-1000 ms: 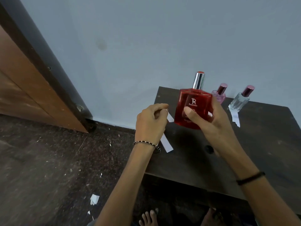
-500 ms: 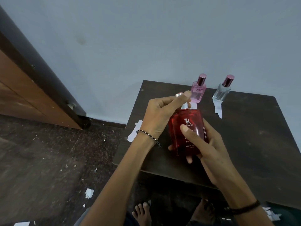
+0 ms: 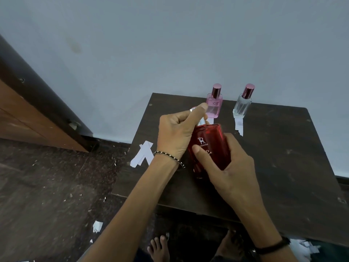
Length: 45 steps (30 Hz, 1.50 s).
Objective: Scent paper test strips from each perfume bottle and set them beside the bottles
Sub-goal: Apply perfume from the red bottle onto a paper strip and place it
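Observation:
My right hand (image 3: 229,167) grips the body of a red square perfume bottle (image 3: 211,146) held above the dark table (image 3: 283,157). My left hand (image 3: 175,133) is closed around the bottle's silver cap, which it mostly hides. At the table's back edge stand a pink bottle (image 3: 214,104) and a clear bottle (image 3: 242,104), both capped. A white paper strip (image 3: 238,125) lies in front of the clear bottle; another strip (image 3: 210,121) peeks out in front of the pink one. Loose paper strips (image 3: 143,156) lie at the table's left edge.
A pale wall runs right behind the table. A wooden door and dark frame (image 3: 37,114) stand at the left. Paper scraps (image 3: 97,225) litter the dark floor. My bare feet (image 3: 159,246) show below the table's front edge.
My left hand let go of the paper strip, which now lies at the table's left edge, and closed on the red bottle's cap. The bottle came lower and closer.

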Available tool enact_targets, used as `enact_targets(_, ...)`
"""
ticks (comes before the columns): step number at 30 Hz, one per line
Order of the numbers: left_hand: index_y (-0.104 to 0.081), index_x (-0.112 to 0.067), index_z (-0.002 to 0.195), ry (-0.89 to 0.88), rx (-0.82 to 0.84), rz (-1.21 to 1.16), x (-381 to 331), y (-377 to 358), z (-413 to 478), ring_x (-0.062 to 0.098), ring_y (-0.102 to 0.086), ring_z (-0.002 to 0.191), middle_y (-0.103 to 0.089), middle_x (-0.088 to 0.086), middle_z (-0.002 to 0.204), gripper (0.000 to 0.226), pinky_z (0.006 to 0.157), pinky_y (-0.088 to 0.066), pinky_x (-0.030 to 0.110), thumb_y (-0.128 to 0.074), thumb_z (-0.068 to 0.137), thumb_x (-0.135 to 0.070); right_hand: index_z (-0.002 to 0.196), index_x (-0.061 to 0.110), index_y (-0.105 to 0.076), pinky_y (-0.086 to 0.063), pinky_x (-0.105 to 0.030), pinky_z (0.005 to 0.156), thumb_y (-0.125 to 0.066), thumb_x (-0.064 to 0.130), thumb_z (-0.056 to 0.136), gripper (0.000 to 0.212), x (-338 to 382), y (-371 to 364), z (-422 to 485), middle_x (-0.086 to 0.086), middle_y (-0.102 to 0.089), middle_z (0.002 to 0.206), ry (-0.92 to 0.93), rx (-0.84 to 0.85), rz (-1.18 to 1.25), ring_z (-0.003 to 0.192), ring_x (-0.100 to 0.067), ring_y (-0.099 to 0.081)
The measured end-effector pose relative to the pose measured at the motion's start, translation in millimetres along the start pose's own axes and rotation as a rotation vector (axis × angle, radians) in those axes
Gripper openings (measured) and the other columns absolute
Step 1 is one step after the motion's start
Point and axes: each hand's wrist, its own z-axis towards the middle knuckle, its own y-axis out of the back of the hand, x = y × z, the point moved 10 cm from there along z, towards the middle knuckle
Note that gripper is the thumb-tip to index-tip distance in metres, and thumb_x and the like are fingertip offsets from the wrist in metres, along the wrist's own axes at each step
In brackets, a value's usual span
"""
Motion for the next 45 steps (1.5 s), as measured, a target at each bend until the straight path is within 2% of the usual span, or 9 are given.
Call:
enact_targets(3, -0.076, -0.013, 0.057, 0.006, -0.004, -0.027, -0.5, 2.5, 1.1, 0.013, -0.070, 0.060, -0.075, 0.016, 0.067, 0.034, 0.061, -0.057, 0.019, -0.081, 0.079, -0.039, 0.109, 0.053, -0.059, -0.054, -0.011, 0.061, -0.069, 0.076, 0.074, 0.043, -1.0, 0.4, -0.7, 0.021, -0.073, 0.099, -0.045, 0.040, 0.092, 0.085, 0.003, -0.071)
enact_targets(8, -0.077, -0.003, 0.065, 0.051, 0.027, -0.033, 5.1, 1.1, 1.9, 0.014, -0.072, 0.069, -0.076, 0.022, 0.075, 0.037, 0.067, -0.056, 0.015, -0.080, 0.079, -0.037, 0.103, 0.047, -0.068, -0.040, -0.018, 0.032, -0.080, 0.048, 0.082, 0.024, -1.0, -1.9, -1.5, -0.006, -0.079, 0.090, -0.152, 0.181, 0.365, 0.062, -0.042, -0.075)
enact_targets(13, -0.069, 0.017, 0.080, 0.094, 0.058, -0.095, 11.3, -1.0, 0.6, 0.019, -0.074, 0.072, -0.075, 0.027, 0.081, 0.059, 0.067, -0.057, 0.017, -0.081, 0.076, -0.041, 0.119, 0.025, -0.067, -0.035, -0.014, 0.030, -0.078, 0.041, 0.085, 0.039, -5.0, -10.1, -3.0, -0.018, -0.077, 0.099, -0.221, 0.318, 0.550, 0.062, -0.040, -0.076)
enact_targets(18, -0.073, 0.004, 0.061, 0.080, -0.015, -0.086, 10.3, 3.1, -0.4, 0.028, -0.065, 0.063, -0.070, 0.034, 0.076, 0.045, 0.068, -0.059, 0.033, -0.086, 0.070, -0.038, 0.120, 0.025, -0.067, -0.036, -0.014, 0.030, -0.076, 0.041, 0.089, 0.036, -5.5, -12.5, -3.8, -0.017, -0.078, 0.100, -0.219, 0.348, 0.565, 0.063, -0.038, -0.077)
enact_targets(24, -0.078, -0.010, 0.060, 0.058, -0.199, -0.073, 3.3, 30.8, 7.8, 0.025, -0.076, 0.068, -0.076, 0.013, 0.066, 0.024, 0.074, -0.062, 0.037, -0.084, 0.076, -0.028, 0.104, 0.043, -0.066, -0.044, -0.008, 0.045, -0.077, 0.059, 0.080, 0.031, -12.3, 6.4, -6.0, 0.011, -0.077, 0.086, -0.086, 0.158, 0.038, 0.067, -0.010, -0.075)
enact_targets(30, -0.079, -0.010, 0.067, 0.105, -0.164, -0.102, 3.0, 29.5, 8.9, 0.013, -0.077, 0.071, -0.080, 0.005, 0.075, 0.027, 0.062, -0.061, 0.022, -0.082, 0.081, -0.033, 0.114, 0.039, -0.068, -0.045, -0.019, 0.036, -0.081, 0.049, 0.081, 0.037, -11.3, -4.4, -11.0, -0.004, -0.079, 0.099, -0.187, 0.204, 0.418, 0.069, -0.032, -0.079)
enact_targets(34, -0.080, -0.011, 0.069, 0.139, -0.100, -0.134, 5.3, 17.6, 7.0, 0.010, -0.076, 0.070, -0.080, 0.005, 0.076, 0.026, 0.059, -0.056, 0.017, -0.081, 0.081, -0.034, 0.127, 0.020, -0.068, -0.061, -0.035, 0.066, -0.082, 0.041, 0.076, 0.057, -17.4, -5.4, -8.6, -0.015, -0.075, 0.115, -0.290, 0.255, 0.663, 0.079, -0.036, -0.077)
enact_targets(41, -0.082, -0.010, 0.074, 0.169, -0.005, -0.158, 8.7, 4.7, 3.8, 0.017, -0.078, 0.078, -0.080, 0.008, 0.080, 0.028, 0.062, -0.058, 0.017, -0.080, 0.081, -0.037, 0.131, 0.015, -0.068, -0.054, -0.054, 0.091, -0.076, 0.025, 0.083, 0.050, -6.4, -10.6, -9.6, -0.020, -0.071, 0.124, -0.280, 0.385, 1.220, 0.107, -0.032, -0.071)
enact_targets(45, -0.082, -0.011, 0.074, 0.187, 0.041, -0.151, 10.2, -3.1, 0.0, 0.013, -0.078, 0.077, -0.081, 0.007, 0.080, 0.027, 0.060, -0.057, 0.015, -0.081, 0.080, -0.037, 0.139, 0.010, -0.059, -0.045, -0.043, 0.080, -0.051, 0.039, 0.096, 0.052, 5.1, -19.1, -11.4, -0.021, -0.061, 0.127, -0.313, 0.524, 1.395, 0.107, -0.032, -0.054)
